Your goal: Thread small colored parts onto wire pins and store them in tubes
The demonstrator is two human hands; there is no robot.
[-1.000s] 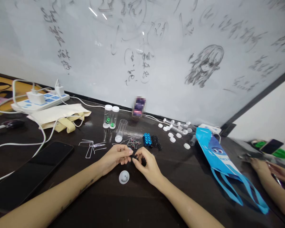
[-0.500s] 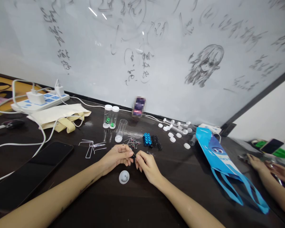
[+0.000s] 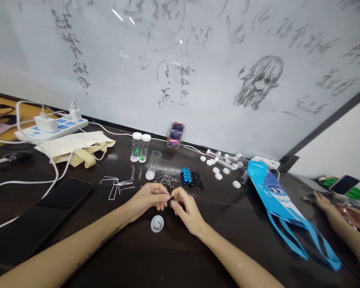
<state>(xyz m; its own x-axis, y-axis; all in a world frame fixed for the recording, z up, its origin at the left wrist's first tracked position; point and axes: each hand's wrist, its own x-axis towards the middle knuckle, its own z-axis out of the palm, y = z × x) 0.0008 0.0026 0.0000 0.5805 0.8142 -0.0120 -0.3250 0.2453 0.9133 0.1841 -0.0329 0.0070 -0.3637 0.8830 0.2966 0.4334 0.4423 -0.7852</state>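
Observation:
My left hand (image 3: 151, 198) pinches a thin metal wire (image 3: 146, 187), whose end points toward the other hand. Close on its right, my right hand (image 3: 184, 208) is closed on a small black piece (image 3: 172, 198), possibly a bead; the fingertips hide most of it. Just below the hands sits a small translucent cup (image 3: 157, 224) with tiny bits inside. Beyond them lie a pile of thin pins (image 3: 168, 179), a cluster of blue beads (image 3: 186, 176) and a cluster of black beads (image 3: 198, 180). An uncapped transparent tube (image 3: 154, 164) stands behind the pins.
Bent metal wires (image 3: 117, 184) and a black phone (image 3: 45, 216) lie left. Two capped tubes (image 3: 141, 148) hold green pieces. White caps (image 3: 218, 176) and more tubes lie right, beside a blue bag (image 3: 273, 196). Another person's hands (image 3: 342, 212) are at far right.
The fingertips of my right hand have lifted slightly and shifted with the small black piece, which now shows a little more to the right. My left hand is nearly still.

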